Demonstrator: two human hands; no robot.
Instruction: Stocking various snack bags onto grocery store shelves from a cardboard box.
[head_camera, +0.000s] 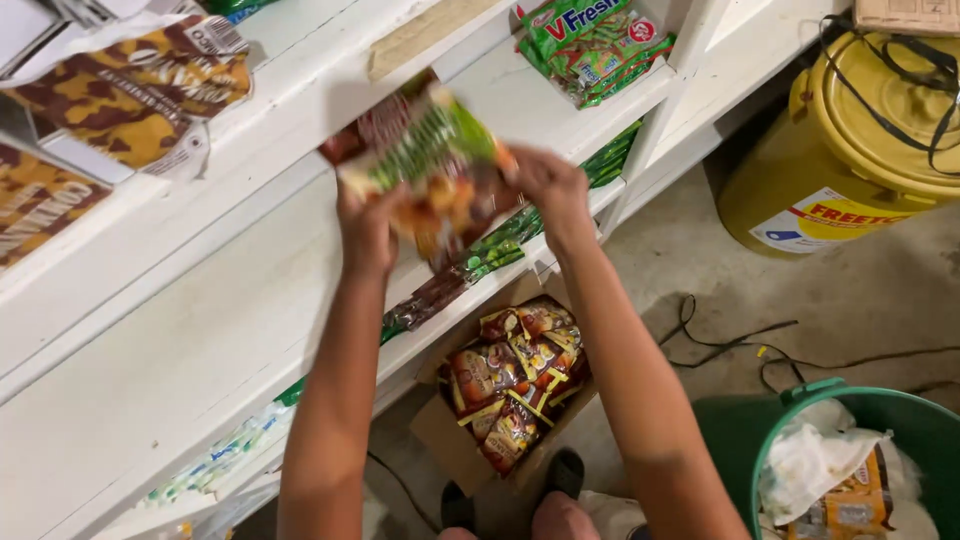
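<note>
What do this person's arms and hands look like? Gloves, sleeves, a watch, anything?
Both arms are bare from the bottom edge of the picture up to the wrists, with no sleeves in view. The left hand and right hand wear no gloves, and no watch, bracelet or ring shows on either.

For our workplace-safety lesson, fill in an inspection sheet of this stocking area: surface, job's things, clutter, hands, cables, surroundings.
Surface: white wooden shelves, partly stocked.
Job's things: blurred green-and-orange snack packets held at shelf height; open cardboard box of red-and-yellow packets on the floor.
Clutter: green plastic bin holding wrappers.
Hands: left hand and right hand both grip the packets.
Cables: black cables loose on the floor.
Surroundings: yellow lidded bucket, concrete floor.
</note>
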